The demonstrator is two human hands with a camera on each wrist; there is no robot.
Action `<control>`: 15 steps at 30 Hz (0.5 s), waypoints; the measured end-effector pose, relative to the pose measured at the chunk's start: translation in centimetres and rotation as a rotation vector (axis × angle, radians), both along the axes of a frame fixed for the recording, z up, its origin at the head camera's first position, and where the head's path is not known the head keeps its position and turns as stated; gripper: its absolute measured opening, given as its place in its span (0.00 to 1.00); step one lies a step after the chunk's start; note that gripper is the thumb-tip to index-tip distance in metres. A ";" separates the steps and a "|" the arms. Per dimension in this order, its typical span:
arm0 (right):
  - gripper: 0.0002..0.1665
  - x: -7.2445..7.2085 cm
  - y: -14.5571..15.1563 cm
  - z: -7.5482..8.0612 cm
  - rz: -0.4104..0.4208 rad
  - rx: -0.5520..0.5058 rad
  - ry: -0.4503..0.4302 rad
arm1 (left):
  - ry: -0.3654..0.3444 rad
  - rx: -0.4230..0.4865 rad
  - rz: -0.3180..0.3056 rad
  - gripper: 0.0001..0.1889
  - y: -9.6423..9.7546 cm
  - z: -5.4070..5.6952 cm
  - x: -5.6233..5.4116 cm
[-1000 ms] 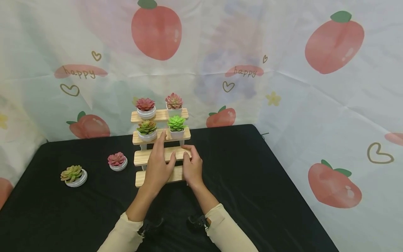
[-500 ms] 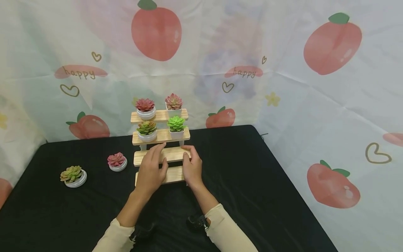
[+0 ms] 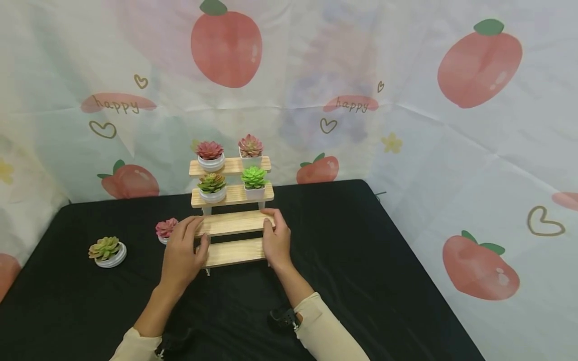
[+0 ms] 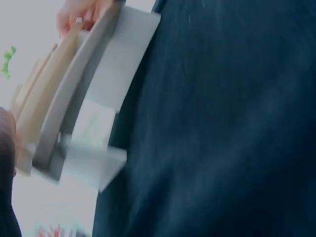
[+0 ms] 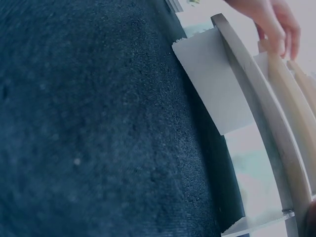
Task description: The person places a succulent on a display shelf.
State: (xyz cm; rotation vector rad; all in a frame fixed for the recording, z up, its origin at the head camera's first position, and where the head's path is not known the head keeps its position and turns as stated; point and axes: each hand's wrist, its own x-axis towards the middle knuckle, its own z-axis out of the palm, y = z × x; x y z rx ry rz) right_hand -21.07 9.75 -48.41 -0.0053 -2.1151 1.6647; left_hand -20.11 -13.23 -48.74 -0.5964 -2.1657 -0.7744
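Observation:
A four-tier wooden plant stand (image 3: pixel 235 250) with white supports stands on the black cloth. My right hand (image 3: pixel 277 240) grips the right end of its lower two tiers, thumb in front. At the left end of those tiers, my left hand (image 3: pixel 179 255) holds the stand with bent fingers and thumb. A dark red succulent (image 3: pixel 209 155) and a pink one (image 3: pixel 250 150) sit on the top tier. Below them are a green-brown succulent (image 3: pixel 212 188) and a bright green one (image 3: pixel 255 183). The right wrist view shows left-hand fingers (image 5: pixel 276 34) at the slat ends.
A pink-red succulent (image 3: pixel 167 228), partly hidden by my left hand, is on the black table (image 3: pixel 352 260). Farther left lies a tilted yellow-green succulent (image 3: pixel 107 250) in a white pot. A fruit-print curtain (image 3: pixel 289 75) hangs behind.
My left hand has moved left and down, from in front of the second tier to the left end of the lower tiers. My right hand stays at the right end.

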 end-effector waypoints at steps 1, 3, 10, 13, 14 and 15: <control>0.17 0.0 0.0 0.0 0.000 0.000 -0.001 | -0.006 -0.004 0.010 0.22 -0.6 -0.1 0.0; 0.17 0.0 0.0 0.0 0.003 -0.001 -0.004 | -0.014 -0.012 0.033 0.22 -1.9 -0.3 0.1; 0.18 0.1 0.0 -0.1 0.012 -0.017 -0.010 | -0.026 -0.040 0.145 0.24 -6.5 -0.5 0.6; 0.18 0.1 0.1 -0.1 0.008 -0.017 -0.009 | -0.033 -0.046 0.226 0.24 -8.6 -0.1 0.9; 0.17 0.1 0.1 0.0 0.005 -0.016 -0.011 | -0.039 -0.041 0.254 0.25 -9.2 -0.1 1.1; 0.17 0.1 0.1 0.0 0.005 -0.016 -0.011 | -0.047 -0.031 0.282 0.25 -9.8 0.0 1.2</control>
